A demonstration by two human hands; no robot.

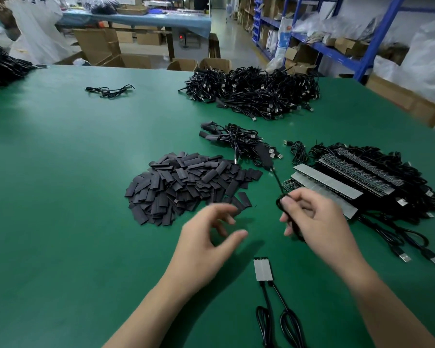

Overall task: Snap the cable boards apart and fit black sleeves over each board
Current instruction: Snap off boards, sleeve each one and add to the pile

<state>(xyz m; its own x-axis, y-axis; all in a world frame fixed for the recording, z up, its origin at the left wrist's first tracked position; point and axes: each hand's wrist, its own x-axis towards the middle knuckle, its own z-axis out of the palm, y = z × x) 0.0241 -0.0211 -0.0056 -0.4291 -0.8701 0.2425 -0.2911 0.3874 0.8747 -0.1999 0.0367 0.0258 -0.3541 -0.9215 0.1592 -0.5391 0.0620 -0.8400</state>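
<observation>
My right hand [314,219] pinches a coiled black cable [278,183] whose sleeved board end [264,153] hangs out over the small pile of sleeved cables [232,139]. My left hand [206,237] hovers with loose, blurred fingers holding nothing, just below the heap of flat black sleeves [186,184]. A small joined pair of boards [263,269] with two cables lies on the green table [73,172] between my forearms. Rows of unsnapped cable boards [342,177] are stacked at the right.
A large tangle of finished black cables [256,94] lies at the far centre. A lone cable [111,91] sits far left of it, and another black pile [0,66] at the left edge. Cardboard boxes and blue shelving stand beyond the table.
</observation>
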